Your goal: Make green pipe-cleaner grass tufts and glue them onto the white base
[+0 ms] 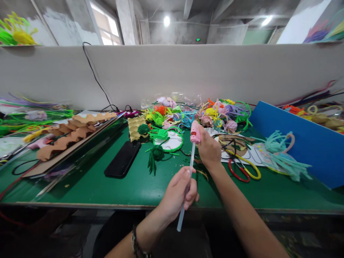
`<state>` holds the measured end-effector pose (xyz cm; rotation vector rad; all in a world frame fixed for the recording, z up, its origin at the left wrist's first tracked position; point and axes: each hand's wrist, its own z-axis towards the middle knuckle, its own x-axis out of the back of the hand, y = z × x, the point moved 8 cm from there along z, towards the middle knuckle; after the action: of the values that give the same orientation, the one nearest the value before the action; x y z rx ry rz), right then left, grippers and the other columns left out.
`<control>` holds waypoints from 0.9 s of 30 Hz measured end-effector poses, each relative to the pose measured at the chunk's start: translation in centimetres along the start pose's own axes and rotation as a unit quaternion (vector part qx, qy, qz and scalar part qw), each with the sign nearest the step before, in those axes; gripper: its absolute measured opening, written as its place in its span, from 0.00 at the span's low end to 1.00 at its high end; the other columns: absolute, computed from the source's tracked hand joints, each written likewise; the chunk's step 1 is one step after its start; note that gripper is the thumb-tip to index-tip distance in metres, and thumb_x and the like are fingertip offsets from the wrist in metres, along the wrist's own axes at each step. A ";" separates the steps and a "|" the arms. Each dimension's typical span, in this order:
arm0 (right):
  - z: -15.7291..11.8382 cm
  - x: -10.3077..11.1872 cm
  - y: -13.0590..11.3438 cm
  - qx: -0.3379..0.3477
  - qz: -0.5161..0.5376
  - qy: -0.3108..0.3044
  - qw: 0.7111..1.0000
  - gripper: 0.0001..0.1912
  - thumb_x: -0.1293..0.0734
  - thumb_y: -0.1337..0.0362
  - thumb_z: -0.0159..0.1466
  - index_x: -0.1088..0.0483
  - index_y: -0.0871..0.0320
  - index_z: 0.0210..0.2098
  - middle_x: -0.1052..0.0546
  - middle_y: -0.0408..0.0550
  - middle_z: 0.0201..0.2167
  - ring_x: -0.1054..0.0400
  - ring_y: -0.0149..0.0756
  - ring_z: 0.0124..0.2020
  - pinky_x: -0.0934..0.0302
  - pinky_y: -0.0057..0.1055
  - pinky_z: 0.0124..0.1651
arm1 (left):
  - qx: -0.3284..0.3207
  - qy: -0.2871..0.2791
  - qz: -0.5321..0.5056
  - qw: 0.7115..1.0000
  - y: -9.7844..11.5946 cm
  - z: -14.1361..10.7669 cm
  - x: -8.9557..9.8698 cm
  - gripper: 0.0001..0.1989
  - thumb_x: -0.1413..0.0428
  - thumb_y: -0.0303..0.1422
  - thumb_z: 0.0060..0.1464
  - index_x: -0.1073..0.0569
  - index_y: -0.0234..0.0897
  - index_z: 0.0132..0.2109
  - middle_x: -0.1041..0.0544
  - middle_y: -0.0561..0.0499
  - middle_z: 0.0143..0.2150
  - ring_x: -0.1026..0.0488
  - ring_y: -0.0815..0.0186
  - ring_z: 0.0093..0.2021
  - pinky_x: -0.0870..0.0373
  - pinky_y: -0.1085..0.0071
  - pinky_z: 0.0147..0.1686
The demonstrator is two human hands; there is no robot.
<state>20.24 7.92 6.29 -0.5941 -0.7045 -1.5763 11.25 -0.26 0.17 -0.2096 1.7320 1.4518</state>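
My right hand (pixel 211 148) is wrapped round a pink glue gun (pixel 195 132), held above the table with its back end toward me. A long translucent glue stick (pixel 192 157) reaches from the back of the gun down toward me. Lower down, my left hand (pixel 180 190) closes its fingers round that stick, whose free end hangs past the table's front edge. Just beyond my hands lies a white disc rimmed in green (pixel 174 142), with green fuzzy pipe-cleaner pieces on its left side. The gun's nozzle is hidden from me.
A black phone (pixel 122 158) lies to the left, near egg-carton strips (pixel 72 132). Scissors with red and yellow handles (pixel 243 170) rest on the right, beside a teal tasselled piece (pixel 282 150) and a blue panel (pixel 295 139). Colourful pipe-cleaner pieces (pixel 215 113) are heaped at the back.
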 end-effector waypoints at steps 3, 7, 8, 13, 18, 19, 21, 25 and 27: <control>-0.1 0.1 0.0 0.005 0.006 -0.002 1.000 0.22 0.47 0.71 0.62 0.45 0.62 0.56 0.27 0.48 0.32 0.35 0.34 0.26 0.47 0.29 0.27 | 0.050 -0.015 -0.044 0.998 -0.4 -0.1 -0.3 0.12 0.47 0.40 0.52 0.36 0.34 0.35 0.44 0.66 0.09 0.53 0.82 0.07 0.42 0.81 0.19; -0.1 0.1 0.1 -0.001 0.016 -0.003 1.000 0.22 0.47 0.71 0.62 0.44 0.62 0.56 0.28 0.49 0.33 0.36 0.34 0.26 0.47 0.29 0.28 | 0.079 -0.013 -0.098 0.992 -0.7 0.0 -0.1 0.10 0.44 0.36 0.50 0.35 0.34 0.35 0.43 0.66 0.09 0.51 0.83 0.08 0.40 0.83 0.19; -0.2 0.0 0.0 0.003 0.019 -0.004 1.000 0.21 0.47 0.71 0.62 0.43 0.62 0.55 0.28 0.49 0.33 0.36 0.34 0.27 0.47 0.29 0.28 | 0.082 -0.017 -0.101 0.991 -0.7 0.0 -0.1 0.10 0.44 0.35 0.50 0.35 0.34 0.35 0.42 0.66 0.10 0.50 0.82 0.08 0.40 0.83 0.19; -0.3 -0.2 -0.5 0.019 0.013 -0.011 1.000 0.21 0.47 0.72 0.62 0.41 0.59 0.54 0.29 0.48 0.32 0.38 0.34 0.28 0.49 0.29 0.28 | 0.116 -0.077 -0.083 0.987 -0.7 -0.2 -0.1 0.09 0.47 0.37 0.53 0.35 0.36 0.37 0.38 0.64 0.12 0.50 0.81 0.06 0.41 0.83 0.12; -0.2 -0.1 -1.0 0.036 0.009 -0.013 0.999 0.21 0.50 0.72 0.63 0.39 0.57 0.53 0.30 0.48 0.31 0.39 0.34 0.26 0.50 0.30 0.28 | 0.097 -0.073 -0.089 0.989 0.3 0.0 0.6 0.08 0.49 0.36 0.55 0.36 0.35 0.36 0.40 0.65 0.11 0.52 0.81 0.06 0.42 0.83 0.11; -0.3 0.0 -1.3 0.043 0.012 -0.011 0.999 0.21 0.50 0.72 0.63 0.39 0.57 0.54 0.30 0.49 0.30 0.39 0.34 0.26 0.50 0.30 0.28 | 0.089 -0.065 -0.080 0.991 0.4 0.1 0.8 0.09 0.49 0.38 0.55 0.36 0.35 0.33 0.41 0.65 0.11 0.52 0.81 0.05 0.43 0.83 0.11; -0.4 0.1 -1.7 0.051 0.024 -0.002 0.998 0.22 0.50 0.72 0.63 0.41 0.59 0.55 0.30 0.49 0.29 0.39 0.34 0.26 0.49 0.30 0.28 | 0.073 -0.047 -0.056 0.995 0.4 0.6 1.3 0.14 0.49 0.40 0.54 0.38 0.35 0.28 0.43 0.64 0.09 0.51 0.80 0.05 0.43 0.83 0.11; -0.6 0.1 -1.4 0.017 0.048 0.020 0.998 0.24 0.49 0.72 0.62 0.45 0.63 0.58 0.30 0.48 0.25 0.37 0.34 0.25 0.46 0.28 0.28 | 0.051 -0.015 -0.030 0.998 0.4 1.1 2.1 0.16 0.47 0.41 0.51 0.39 0.34 0.25 0.44 0.64 0.08 0.48 0.79 0.06 0.41 0.82 0.12; -0.6 0.0 -1.2 0.009 0.068 0.025 0.997 0.25 0.48 0.71 0.61 0.47 0.65 0.58 0.28 0.49 0.26 0.36 0.35 0.25 0.44 0.28 0.28 | 0.051 -0.005 -0.040 0.998 0.3 1.0 2.0 0.16 0.47 0.41 0.52 0.39 0.34 0.26 0.44 0.64 0.08 0.49 0.79 0.06 0.41 0.82 0.13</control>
<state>19.10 7.57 5.78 -0.5764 -0.6275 -1.4535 10.29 1.48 -0.88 -0.2130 1.7649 1.3007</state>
